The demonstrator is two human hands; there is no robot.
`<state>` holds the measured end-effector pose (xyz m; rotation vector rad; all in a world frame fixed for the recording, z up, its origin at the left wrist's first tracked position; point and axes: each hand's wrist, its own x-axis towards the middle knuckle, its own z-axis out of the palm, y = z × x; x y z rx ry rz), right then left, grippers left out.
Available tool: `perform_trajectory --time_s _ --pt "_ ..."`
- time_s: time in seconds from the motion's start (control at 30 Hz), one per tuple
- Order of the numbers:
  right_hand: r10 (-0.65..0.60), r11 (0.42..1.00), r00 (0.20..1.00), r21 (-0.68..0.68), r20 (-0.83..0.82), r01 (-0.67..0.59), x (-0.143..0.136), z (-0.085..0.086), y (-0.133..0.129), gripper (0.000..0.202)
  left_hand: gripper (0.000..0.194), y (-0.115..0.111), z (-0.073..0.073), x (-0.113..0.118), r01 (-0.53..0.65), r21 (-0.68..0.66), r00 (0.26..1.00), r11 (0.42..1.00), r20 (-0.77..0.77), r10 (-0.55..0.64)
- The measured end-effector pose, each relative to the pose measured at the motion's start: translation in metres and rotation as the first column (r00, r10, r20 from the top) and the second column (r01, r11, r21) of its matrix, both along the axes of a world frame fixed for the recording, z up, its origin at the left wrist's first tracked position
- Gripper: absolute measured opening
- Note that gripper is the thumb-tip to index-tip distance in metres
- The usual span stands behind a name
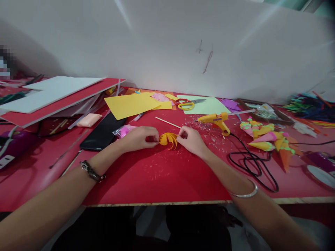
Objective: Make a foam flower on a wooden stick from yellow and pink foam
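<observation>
Far left: white sheets point(60, 94) stacked on a red-faced board. Next, peach-coloured packet point(89, 120), beside black phone-like slab point(101, 134), lying flat. Behind, large yellow sheet point(131, 106). Left hand point(145, 138): thumb and fingertips closed on the left end of yellow fringed paper point(164, 139). Location of that piece: front middle of red tabletop point(167, 181), between both hands. Already cut into narrow strips, and curved; gathered at left, loose at lower edge. Bonding or fixing: cannot tell. Thin stick point(167, 122), lying just behind, apart from the paper and unused at present. Right hand point(192, 139): thumb and finger pinched together on strips at the paper's right side. Red-and-yellow scissors point(186, 104), set down on pale green sheet point(209, 108). Yellow glue gun point(217, 121), unheld, on its side. Far right: small paper cones point(269, 137), heaped, seemingly complete.
</observation>
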<state>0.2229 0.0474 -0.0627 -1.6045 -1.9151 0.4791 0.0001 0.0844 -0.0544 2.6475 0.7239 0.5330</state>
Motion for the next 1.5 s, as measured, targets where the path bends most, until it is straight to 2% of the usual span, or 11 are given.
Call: perform_trajectory --time_s 0.17,0.47,0.67,1.03,1.2,1.5 --pt "0.07 0.996 0.989 0.047 0.129 -0.077 -0.002 0.001 -0.003 0.005 0.007 -0.001 0.002 0.001 0.005 0.002 1.0 1.0 0.004 -0.005" --pt "0.216 0.973 0.96 0.046 0.18 -0.228 -0.001 0.003 -0.005 0.004 0.009 -0.001 0.003 0.002 0.019 0.021 1.0 1.0 0.017 -0.019" --pt "0.233 0.969 0.964 0.058 0.129 -0.242 -0.004 0.004 -0.007 0.006 0.014 -0.004 0.002 0.003 -0.062 0.062 0.998 0.996 0.01 0.061" --pt "0.284 0.958 0.959 0.048 0.014 -0.284 -0.009 0.009 -0.011 0.006 0.021 -0.012 0.004 0.011 -0.121 0.126 0.992 0.985 0.053 0.115" --pt "0.277 0.958 0.96 0.072 0.033 -0.279 -0.01 0.008 -0.012 0.005 0.022 -0.014 0.004 0.012 -0.107 0.14 0.994 0.984 0.018 0.106" --pt "0.315 0.948 0.948 0.054 -0.044 -0.313 -0.01 0.009 -0.012 0.008 0.019 -0.012 0.004 0.012 -0.05 0.13 0.999 0.99 -0.001 0.051"
